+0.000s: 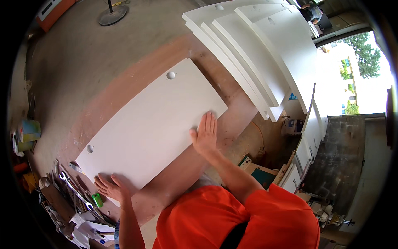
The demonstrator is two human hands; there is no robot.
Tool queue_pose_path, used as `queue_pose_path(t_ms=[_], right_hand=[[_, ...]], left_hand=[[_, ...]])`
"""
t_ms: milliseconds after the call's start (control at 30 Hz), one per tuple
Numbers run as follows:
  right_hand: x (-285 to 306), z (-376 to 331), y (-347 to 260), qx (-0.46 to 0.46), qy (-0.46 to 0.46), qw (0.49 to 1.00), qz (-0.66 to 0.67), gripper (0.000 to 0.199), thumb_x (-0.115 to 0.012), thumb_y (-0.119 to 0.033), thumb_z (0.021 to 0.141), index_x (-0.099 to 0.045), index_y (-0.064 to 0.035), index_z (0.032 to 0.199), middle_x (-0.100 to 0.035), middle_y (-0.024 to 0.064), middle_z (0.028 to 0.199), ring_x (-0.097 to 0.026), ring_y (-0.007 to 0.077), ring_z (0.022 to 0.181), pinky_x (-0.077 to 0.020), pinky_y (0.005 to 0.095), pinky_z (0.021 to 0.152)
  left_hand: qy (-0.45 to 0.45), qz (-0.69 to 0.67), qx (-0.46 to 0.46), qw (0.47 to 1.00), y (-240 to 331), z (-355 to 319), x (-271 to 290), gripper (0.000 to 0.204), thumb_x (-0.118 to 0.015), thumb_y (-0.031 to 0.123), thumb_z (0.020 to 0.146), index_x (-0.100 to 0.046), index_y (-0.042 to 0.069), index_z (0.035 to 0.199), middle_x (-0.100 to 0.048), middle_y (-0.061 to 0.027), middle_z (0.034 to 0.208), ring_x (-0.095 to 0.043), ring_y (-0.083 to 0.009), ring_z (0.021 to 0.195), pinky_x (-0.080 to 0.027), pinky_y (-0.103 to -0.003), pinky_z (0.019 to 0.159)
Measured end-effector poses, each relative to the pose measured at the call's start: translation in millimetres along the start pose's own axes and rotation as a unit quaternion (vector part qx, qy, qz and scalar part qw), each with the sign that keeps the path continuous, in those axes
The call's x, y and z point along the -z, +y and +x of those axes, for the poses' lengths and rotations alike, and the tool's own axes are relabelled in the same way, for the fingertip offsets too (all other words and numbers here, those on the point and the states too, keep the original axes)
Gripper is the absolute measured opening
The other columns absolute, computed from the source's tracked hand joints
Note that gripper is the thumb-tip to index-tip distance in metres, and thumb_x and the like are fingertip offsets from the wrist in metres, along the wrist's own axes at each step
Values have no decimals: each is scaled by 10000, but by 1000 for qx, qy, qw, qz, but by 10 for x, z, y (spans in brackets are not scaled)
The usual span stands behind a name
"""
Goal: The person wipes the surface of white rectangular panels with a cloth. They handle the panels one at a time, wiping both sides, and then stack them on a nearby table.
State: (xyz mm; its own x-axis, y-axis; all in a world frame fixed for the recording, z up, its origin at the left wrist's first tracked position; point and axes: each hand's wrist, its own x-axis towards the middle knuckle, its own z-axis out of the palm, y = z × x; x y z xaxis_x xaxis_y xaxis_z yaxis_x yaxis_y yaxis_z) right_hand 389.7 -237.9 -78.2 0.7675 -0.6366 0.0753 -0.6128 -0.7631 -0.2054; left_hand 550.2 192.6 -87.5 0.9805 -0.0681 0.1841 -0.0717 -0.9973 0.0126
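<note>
On wht pnl [149,128], both hands [205,136]

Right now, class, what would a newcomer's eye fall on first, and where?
The large white panel across the middle stands out first, the left hand resting on its lower-left end and the right hand near its lower edge at right. Next come the orange-red shirt at the bottom, and the stacked white panels at upper right, near the glaring opening to outdoors.
</note>
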Motion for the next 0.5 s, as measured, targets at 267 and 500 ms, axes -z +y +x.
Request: queue_pose_path(t_ms=[267,500], right_hand=[[78,1815,347,-76,-52,996,10,966,-461,-604,1030,-166,112,1608,-138,292,1701,-114,413,1594,-108,503,1297],[43,2985,-161,-10,-92,995,38,1005,-444,-638,1024,-101,92,1625,-105,265,1719,-80,399,1604,-96,473,1300]], left_hand=[[29,18,-30,999,37,45,19,722,-401,558,1078,-368,49,1590,-338,-197,1662,-265,-411,1550,-186,-608,1241],[28,10,-24,999,74,36,87,747,-389,586,1071,-365,51,1592,-338,-205,1658,-273,-420,1543,-182,-605,1244]])
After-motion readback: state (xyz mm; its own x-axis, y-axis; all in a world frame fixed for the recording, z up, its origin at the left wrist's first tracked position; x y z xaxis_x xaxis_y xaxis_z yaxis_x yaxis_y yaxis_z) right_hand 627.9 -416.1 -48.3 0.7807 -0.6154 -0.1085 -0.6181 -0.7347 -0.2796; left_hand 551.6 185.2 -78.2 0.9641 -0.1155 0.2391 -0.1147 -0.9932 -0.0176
